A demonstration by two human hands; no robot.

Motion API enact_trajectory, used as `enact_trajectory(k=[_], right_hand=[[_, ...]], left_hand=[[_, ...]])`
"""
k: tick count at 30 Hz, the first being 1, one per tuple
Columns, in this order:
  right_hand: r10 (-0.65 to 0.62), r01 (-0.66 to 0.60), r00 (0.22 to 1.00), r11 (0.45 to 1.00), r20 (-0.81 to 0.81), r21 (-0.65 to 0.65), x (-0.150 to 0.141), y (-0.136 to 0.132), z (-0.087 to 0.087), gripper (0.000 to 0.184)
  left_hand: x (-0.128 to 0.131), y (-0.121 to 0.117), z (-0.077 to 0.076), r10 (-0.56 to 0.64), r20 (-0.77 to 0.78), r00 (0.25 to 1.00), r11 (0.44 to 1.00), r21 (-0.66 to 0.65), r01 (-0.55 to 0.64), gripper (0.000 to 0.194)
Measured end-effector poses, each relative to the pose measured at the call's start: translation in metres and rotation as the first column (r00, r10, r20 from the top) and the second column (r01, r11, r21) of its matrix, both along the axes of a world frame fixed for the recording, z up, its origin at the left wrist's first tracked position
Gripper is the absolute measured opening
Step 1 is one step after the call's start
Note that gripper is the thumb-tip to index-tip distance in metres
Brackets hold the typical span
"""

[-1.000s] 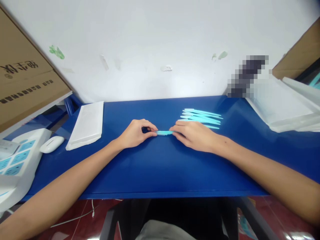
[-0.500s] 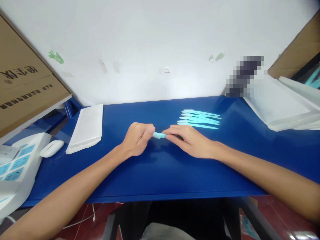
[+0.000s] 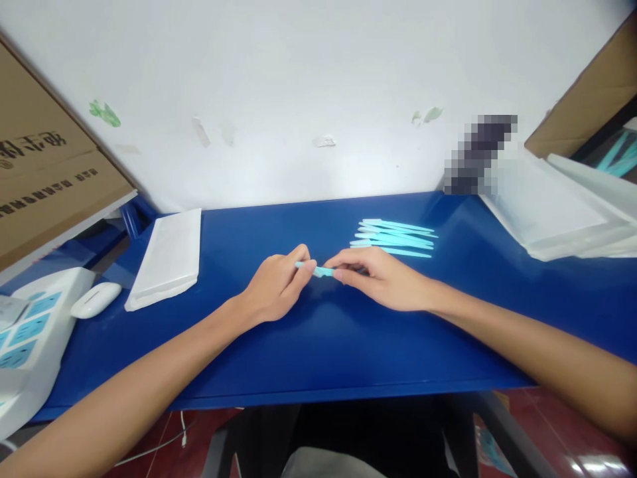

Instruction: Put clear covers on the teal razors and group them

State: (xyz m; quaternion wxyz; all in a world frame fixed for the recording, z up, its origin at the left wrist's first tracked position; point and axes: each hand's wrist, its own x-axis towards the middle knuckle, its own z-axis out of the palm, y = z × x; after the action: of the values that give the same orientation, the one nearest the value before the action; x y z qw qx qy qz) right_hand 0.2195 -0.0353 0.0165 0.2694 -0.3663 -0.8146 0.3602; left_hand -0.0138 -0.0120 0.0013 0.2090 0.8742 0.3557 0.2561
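Observation:
Above the middle of the blue table, my left hand point(image 3: 279, 284) pinches one end of a slim turquoise eyebrow razor point(image 3: 325, 271) between thumb and curled fingers. A short end of it pokes out past the left thumb. On the opposite end, my right hand point(image 3: 381, 275) grips with thumb and fingertips, hiding that part. The razor lies roughly level between both hands. Just behind my right hand rests a loose pile of similar turquoise razors point(image 3: 395, 234), with paler ends on the left.
A white packet point(image 3: 166, 255) lies on the blue table point(image 3: 318, 358) at left, near a white rounded case point(image 3: 97, 300) and a power strip point(image 3: 47, 332). Cardboard boxes point(image 3: 54, 166) flank both sides. Clear plastic bags point(image 3: 562, 206) sit at right. A white wall rises behind.
My left hand has shifted its grip: its thumb now presses the razor against the fingers, with a turquoise end showing. My right hand stays on the other end. The view has shifted slightly.

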Motion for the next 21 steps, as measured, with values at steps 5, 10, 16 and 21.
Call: enact_trajectory(k=[5,10,16,21], right_hand=[[0.044,-0.044,0.998,0.999,0.038,0.004,-0.004,0.0,-0.001,0.029],[-0.146,-0.027,0.931,0.886,0.333,0.462,0.021,0.014,0.006,0.034],[-0.519,0.158,0.665,0.801,0.538,0.578,0.073,0.043,0.008,0.036],[-0.489,0.128,0.611,0.837,0.622,0.532,0.084,0.053,0.0,0.036]], left_hand=[[-0.002,-0.001,-0.004,-0.107,0.119,0.987,0.985,-0.119,0.122,0.035],[-0.006,0.007,-0.009,-0.111,0.289,0.951,0.968,-0.184,0.169,0.037],[-0.033,0.035,-0.004,0.117,-0.045,0.992,0.977,0.184,-0.107,0.033],[-0.059,0.055,0.018,0.356,-0.396,0.846,0.887,0.429,-0.172,0.046]])
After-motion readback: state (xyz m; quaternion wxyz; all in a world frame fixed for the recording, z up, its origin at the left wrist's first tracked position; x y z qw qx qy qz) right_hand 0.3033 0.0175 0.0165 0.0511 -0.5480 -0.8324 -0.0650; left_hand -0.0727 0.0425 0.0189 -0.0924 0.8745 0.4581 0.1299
